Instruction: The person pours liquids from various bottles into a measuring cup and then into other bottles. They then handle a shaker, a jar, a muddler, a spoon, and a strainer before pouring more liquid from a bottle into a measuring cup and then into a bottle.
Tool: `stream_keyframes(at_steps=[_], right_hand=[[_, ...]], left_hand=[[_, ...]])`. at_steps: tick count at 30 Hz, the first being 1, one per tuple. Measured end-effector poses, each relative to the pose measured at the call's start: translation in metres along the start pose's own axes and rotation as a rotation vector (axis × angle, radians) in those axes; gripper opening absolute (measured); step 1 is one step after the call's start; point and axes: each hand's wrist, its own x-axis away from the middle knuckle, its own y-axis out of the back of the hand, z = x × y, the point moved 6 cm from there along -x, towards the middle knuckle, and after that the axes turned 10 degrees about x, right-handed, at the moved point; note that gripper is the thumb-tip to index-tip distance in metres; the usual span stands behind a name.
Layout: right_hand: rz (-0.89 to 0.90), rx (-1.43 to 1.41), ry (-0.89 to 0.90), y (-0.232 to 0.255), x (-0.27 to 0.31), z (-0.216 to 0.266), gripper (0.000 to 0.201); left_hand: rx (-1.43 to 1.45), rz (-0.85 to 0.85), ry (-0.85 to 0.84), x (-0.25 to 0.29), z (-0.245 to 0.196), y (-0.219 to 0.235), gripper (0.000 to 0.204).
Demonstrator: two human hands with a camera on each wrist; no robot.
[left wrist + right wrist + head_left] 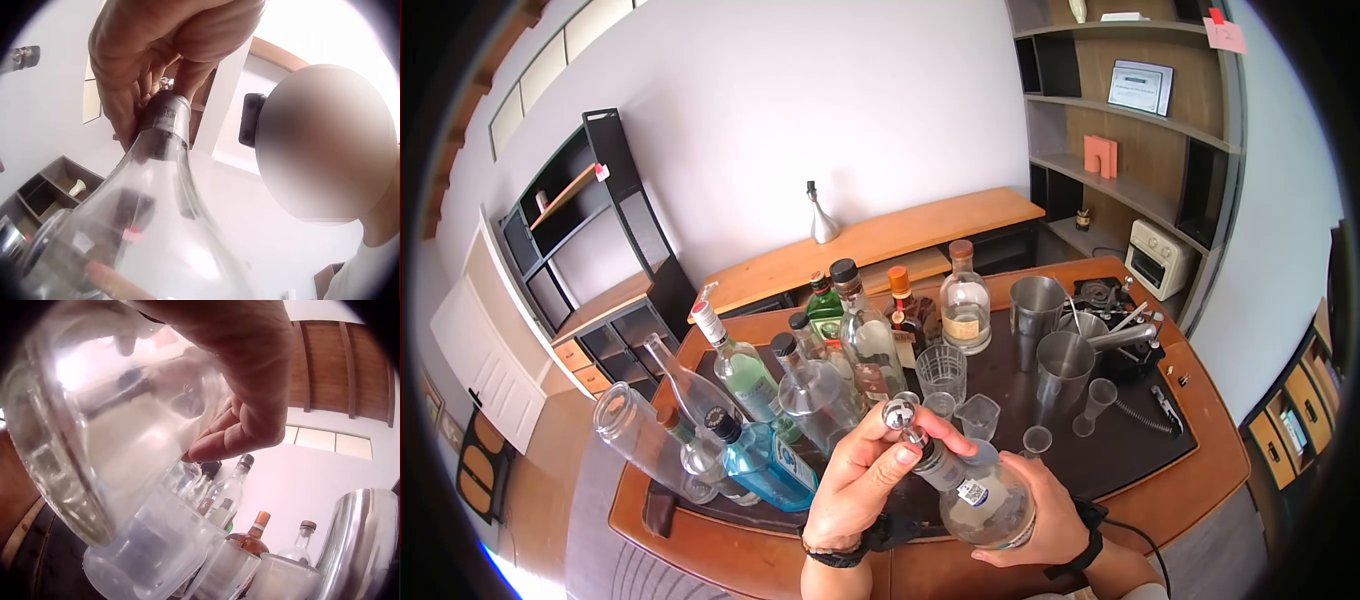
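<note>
A clear round-bodied glass bottle (990,505) with a grey neck band and a small code label is held tilted, its neck toward the upper left. My right hand (1045,510) grips the body; in the right wrist view its curled fingers (231,434) lie along the glass. At the mouth, the thumb and fingers of my left hand (855,490) pinch a shiny silver ball-topped stopper (898,415). In the left wrist view these fingers surround the top of the grey neck band (165,115) and mostly hide the stopper.
Several bottles, including a blue one (765,465), crowd the left of the dark mat (1130,465). Beyond the held bottle stand a ridged glass (941,372) and small clear cups (978,415). Metal shaker tins (1064,365) and an hourglass-shaped jigger (1095,405) are at right.
</note>
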Motion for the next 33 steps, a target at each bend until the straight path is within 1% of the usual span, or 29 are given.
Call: stream_keyframes(at_steps=[4,8,14,20,23,26,29,33], right_hand=[[-0.007,-0.05,-0.024,-0.0008,0.0011,-0.0023,0.113],[-0.02,0.003,-0.019,0.0013,0.0019,-0.0025,0.114],[-0.046,0.032,-0.004,0.0026,0.0026,-0.0021,0.114],[-0.04,0.051,0.043,0.0042,0.0011,-0.001,0.113],[-0.048,0.051,0.05,0.0026,0.0013,-0.0001,0.112],[-0.049,0.049,0.038,0.0019,0.0014,0.0014,0.112],[-0.051,0.042,0.025,0.0022,0.0022,0.0016,0.112],[-0.071,0.088,0.043,0.0057,0.0023,0.0044,0.112]], left_hand=[[0.043,-0.017,0.025,-0.0001,0.0007,-0.0008,0.034],[0.044,-0.009,0.023,0.0011,-0.0003,-0.0018,0.034],[0.033,0.08,-0.006,0.0004,-0.003,-0.0052,0.036],[-0.009,0.165,-0.001,0.0008,-0.006,-0.0063,0.039],[0.056,0.298,0.028,0.0014,-0.0062,-0.0055,0.036],[0.067,0.283,0.037,0.0023,-0.008,-0.0073,0.035],[-0.018,0.141,-0.016,0.0007,-0.0067,-0.0059,0.035],[0.002,0.059,-0.054,0.0007,-0.0069,-0.0045,0.033]])
